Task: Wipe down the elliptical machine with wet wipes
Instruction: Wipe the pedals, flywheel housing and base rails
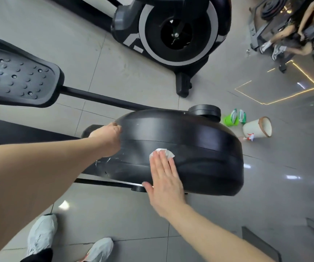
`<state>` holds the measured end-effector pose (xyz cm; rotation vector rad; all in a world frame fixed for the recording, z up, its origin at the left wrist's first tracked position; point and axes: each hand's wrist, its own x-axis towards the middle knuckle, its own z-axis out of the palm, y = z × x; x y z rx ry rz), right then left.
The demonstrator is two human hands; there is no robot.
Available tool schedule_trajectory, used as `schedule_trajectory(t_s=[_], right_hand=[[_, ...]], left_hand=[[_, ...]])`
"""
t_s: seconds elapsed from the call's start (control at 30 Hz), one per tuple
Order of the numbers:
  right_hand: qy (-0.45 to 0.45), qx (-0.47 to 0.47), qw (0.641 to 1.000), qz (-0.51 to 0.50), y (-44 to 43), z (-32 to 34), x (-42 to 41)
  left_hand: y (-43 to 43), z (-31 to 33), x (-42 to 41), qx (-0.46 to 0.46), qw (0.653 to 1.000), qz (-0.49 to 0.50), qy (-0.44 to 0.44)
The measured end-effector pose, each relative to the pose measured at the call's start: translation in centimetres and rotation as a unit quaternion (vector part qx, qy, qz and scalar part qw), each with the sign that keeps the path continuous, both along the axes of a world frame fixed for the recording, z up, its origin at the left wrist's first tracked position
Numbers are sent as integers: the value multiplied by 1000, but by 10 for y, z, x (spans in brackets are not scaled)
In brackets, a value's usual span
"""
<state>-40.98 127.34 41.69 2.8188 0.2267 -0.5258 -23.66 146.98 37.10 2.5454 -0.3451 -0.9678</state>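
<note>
while left fingers (116, 128) grip the housing (199, 146), straight right fingers (164, 168) cover the wipe (168, 153).

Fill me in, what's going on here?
A person is wiping the elliptical's black flywheel housing. The right hand lies flat on the housing's side, pressing a white wet wipe under its fingertips. The left hand rests on the housing's near end, seemingly bracing; how its fingers lie isn't clear. Green packs and a white container sit on the floor beyond the machine.
</note>
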Motion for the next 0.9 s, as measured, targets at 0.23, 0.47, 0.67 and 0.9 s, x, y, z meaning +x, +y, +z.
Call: schedule_trajectory(t_s=[0.23, 0.47, 0.67, 0.9], right_hand=[[-79, -25, 984, -159, -72, 38, 22], [-53, -11, 994, -93, -14, 2, 39], [1, -23, 1000, 15, 12, -17, 31], [-88, 13, 993, -72, -38, 10, -12]], left_hand=[[3, -5, -4, -14, 1000, -11, 12], [12, -14, 2, -34, 999, -5, 6], [11, -17, -5, -38, 999, 10, -18], [-18, -3, -24, -95, 989, 24, -112]])
